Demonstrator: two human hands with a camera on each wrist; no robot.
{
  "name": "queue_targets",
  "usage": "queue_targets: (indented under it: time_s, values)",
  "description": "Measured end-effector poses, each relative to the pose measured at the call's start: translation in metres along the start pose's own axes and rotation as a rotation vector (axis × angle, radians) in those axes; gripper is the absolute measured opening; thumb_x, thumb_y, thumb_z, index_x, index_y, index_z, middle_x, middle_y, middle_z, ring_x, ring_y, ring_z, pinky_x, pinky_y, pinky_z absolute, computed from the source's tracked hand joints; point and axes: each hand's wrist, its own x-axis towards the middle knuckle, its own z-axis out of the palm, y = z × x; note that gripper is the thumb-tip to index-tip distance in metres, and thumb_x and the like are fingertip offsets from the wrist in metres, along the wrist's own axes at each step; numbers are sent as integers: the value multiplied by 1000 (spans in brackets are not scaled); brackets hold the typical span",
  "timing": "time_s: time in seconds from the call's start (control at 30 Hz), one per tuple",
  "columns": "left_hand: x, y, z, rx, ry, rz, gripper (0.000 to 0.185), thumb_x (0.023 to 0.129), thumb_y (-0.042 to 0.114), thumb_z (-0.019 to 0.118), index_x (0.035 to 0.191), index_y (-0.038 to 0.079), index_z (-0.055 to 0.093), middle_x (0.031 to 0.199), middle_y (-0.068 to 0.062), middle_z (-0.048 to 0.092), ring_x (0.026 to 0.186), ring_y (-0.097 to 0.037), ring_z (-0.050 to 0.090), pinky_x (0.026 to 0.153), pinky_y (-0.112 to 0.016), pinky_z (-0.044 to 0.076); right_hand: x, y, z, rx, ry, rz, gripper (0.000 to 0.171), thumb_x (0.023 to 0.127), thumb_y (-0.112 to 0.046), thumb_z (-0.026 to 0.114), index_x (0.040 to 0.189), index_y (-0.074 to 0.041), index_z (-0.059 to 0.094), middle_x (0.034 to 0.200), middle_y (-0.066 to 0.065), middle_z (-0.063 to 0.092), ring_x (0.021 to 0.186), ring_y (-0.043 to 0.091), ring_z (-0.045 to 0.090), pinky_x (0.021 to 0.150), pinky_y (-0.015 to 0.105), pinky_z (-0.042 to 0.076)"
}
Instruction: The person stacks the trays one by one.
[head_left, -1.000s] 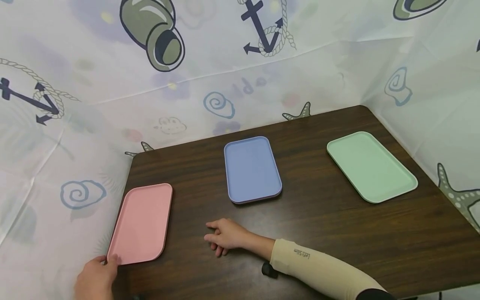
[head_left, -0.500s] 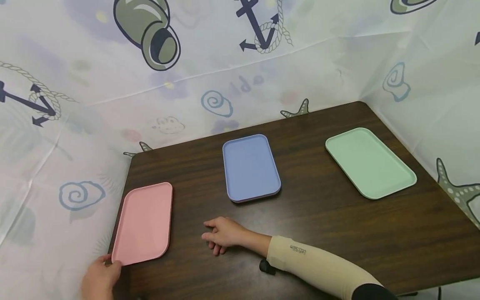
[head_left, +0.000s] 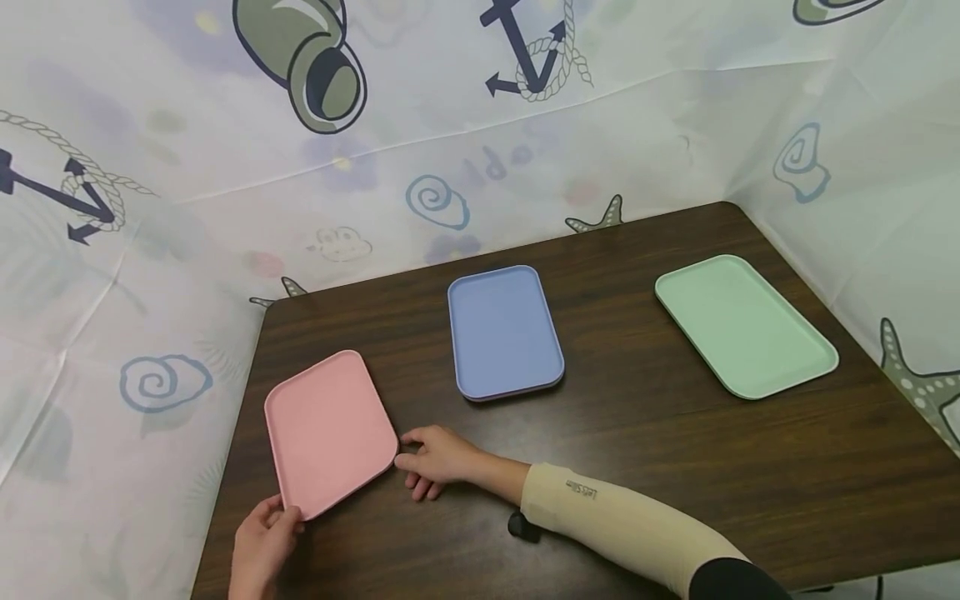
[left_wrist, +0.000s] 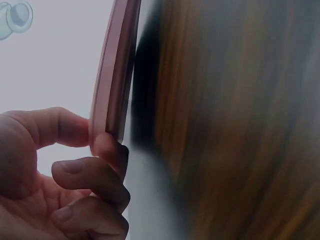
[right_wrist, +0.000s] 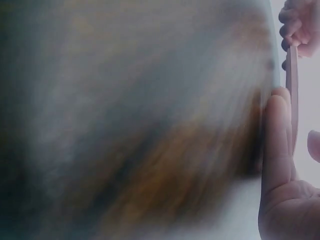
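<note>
Dark worktop (head_left: 645,433): left hand (head_left: 262,546) pinches pink tray (head_left: 330,429) corner; right fingers (head_left: 411,458), relaxed, touch its edge; slide it flat.

A dark wood-grain counter (head_left: 637,467) is seen. Three trays are laid directly on it: a pink tray (head_left: 328,432) near left, a blue tray (head_left: 504,332) at centre, a green tray (head_left: 744,323) far right.
</note>
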Motion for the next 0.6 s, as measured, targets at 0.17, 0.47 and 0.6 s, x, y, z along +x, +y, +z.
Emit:
queue_targets:
  time_s: [0.17,0.47,0.6]
  values:
    - [-10,3,10,-152,-122,-40,50,88,3,51,134,-12,38,68,-1,59,51,-9,46,50,-23,37,3,-1,1,56,69,-5,45,97,-13,58,137,4,46,76,15,70,62,29,71,49,36,55]
    - [-19,5,13,-282,-193,-17,41,92,-3,49,130,-4,33,64,0,55,45,-8,36,47,-23,29,3,-2,-3,103,131,-4,30,93,-3,58,122,5,54,78,20,70,65,37,70,46,34,53]
    - [-22,8,15,-341,-202,-1,37,94,-4,50,127,0,34,64,1,55,45,-9,35,47,-25,25,0,-4,-9,112,128,-18,28,92,0,58,119,4,54,75,18,69,64,36,70,46,34,53]
